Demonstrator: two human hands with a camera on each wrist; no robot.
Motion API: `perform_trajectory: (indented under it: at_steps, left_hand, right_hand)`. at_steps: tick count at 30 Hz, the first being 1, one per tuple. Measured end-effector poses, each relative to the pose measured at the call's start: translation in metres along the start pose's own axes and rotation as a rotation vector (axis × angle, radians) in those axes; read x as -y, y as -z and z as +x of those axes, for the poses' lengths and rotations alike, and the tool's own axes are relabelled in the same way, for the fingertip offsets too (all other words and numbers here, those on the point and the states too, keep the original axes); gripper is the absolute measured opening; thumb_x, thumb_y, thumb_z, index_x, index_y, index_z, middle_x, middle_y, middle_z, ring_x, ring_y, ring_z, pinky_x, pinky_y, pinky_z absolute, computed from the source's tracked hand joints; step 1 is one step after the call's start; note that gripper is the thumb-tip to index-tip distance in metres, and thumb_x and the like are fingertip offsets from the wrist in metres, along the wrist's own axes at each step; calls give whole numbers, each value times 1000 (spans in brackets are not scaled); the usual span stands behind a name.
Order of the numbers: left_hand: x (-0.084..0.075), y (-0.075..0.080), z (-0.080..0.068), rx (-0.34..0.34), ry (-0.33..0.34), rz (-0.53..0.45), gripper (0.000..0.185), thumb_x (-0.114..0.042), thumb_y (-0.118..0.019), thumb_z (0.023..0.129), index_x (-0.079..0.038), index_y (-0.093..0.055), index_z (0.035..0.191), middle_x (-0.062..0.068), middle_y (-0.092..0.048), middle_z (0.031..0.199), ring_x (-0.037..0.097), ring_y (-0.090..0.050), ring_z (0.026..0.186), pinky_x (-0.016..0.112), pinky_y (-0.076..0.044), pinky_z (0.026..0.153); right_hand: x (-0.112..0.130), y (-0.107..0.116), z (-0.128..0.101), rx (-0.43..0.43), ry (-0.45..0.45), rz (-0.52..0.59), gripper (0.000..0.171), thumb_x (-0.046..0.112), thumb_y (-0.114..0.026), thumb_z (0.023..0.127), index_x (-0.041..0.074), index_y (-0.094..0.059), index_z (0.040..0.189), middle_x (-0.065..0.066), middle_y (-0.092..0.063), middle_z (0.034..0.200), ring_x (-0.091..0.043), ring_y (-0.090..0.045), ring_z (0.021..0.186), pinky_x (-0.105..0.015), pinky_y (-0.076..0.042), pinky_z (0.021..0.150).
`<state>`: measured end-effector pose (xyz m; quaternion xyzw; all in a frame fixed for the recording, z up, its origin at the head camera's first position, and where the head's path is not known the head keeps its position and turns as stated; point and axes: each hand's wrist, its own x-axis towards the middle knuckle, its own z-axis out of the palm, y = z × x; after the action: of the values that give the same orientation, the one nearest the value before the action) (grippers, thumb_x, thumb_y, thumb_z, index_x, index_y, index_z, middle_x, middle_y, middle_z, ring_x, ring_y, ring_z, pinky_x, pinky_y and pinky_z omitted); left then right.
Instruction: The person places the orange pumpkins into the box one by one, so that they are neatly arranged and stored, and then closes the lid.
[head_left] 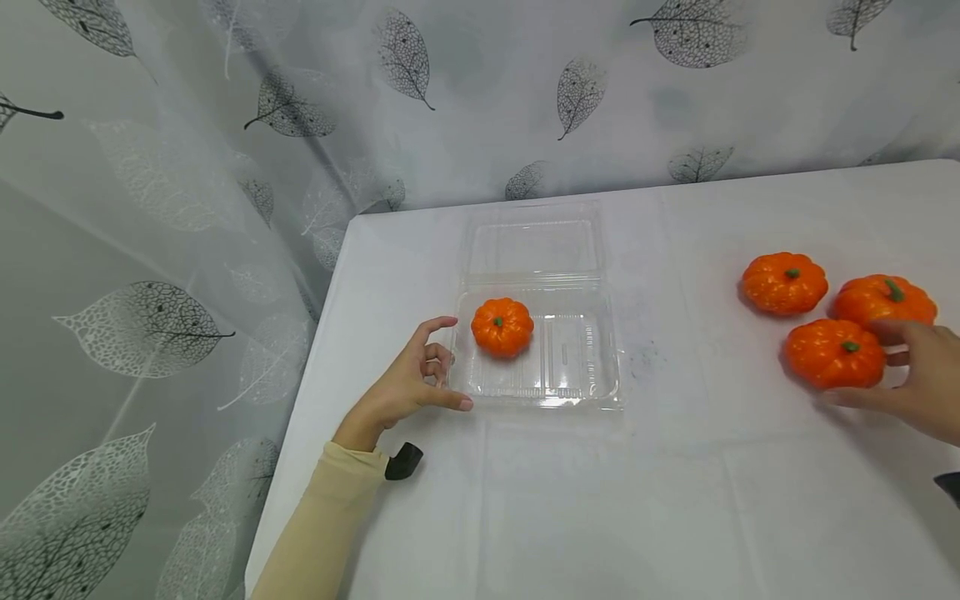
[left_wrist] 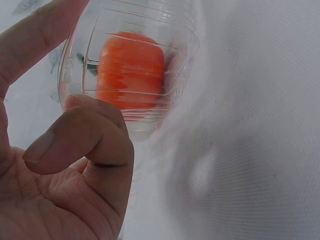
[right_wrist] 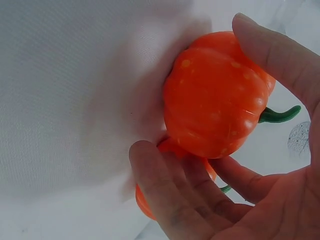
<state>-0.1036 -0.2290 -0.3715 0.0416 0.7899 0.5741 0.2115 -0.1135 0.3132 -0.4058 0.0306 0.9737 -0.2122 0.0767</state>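
One small orange pumpkin [head_left: 502,328] sits in the left part of a clear plastic box [head_left: 567,367] whose lid lies folded back. At the box's near left corner, my left hand [head_left: 411,379] holds its rim, thumb at the front and curled fingers along the side. In the left wrist view the pumpkin [left_wrist: 131,72] shows through the clear wall. My right hand [head_left: 918,375] grips another pumpkin [head_left: 832,354], with the thumb on its near side and the fingers behind. That pumpkin [right_wrist: 215,95] has a green stem, seen in the right wrist view.
Two more pumpkins stand just behind the gripped one: one at the left [head_left: 784,284] and one at the right [head_left: 885,298]. The open lid [head_left: 534,246] extends toward the back edge of the white table [head_left: 600,508]. Leaf-patterned curtains [head_left: 480,100] hang behind and at the left.
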Motion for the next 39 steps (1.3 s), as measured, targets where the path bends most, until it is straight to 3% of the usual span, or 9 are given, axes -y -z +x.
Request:
perform_trajectory:
  at_steps: [4,12,17,23,39]
  left_hand:
    - [1,0,0,1,-4,-9,100,-1,-85,60,-24,-26,138,23,-41,89,24,-41,67,25,-34,53]
    - [2,0,1,-1,1,-17,100,-1,-85,59,-25,-26,137,23,-40,89,24,-40,67,25,-33,53]
    - [1,0,2,-4,8,-8,100,-2,-85,60,-25,-26,137,24,-41,91,24,-41,67,25,-34,53]
    - [2,-1,2,-7,8,-8,100,-3,-85,59,-26,-26,137,21,-42,89,24,-41,67,26,-34,54]
    - [2,-1,1,-9,13,-7,100,-3,-85,60,-26,-26,137,23,-42,91,24,-41,67,25,-34,54]
  right_hand:
    - [2,-1,1,6,13,-8,120,49,-81,60,-20,-15,133,-38,-28,113,-51,-30,96,-60,-39,69]
    - [3,-5,4,25,-12,1,124,51,-81,59,-17,-11,135,-38,-25,116,-51,-30,96,-56,-43,64]
    - [7,-10,7,42,72,61,121,48,-84,56,-14,-17,136,-37,-26,118,-51,-33,96,-52,-49,59]
    - [12,-12,10,68,177,79,113,44,-86,55,-12,-26,134,-35,-30,121,-50,-37,96,-53,-49,63]
    - [46,-17,12,165,385,230,97,30,-87,58,1,-34,133,-20,-37,129,-41,-40,104,-31,-52,62]
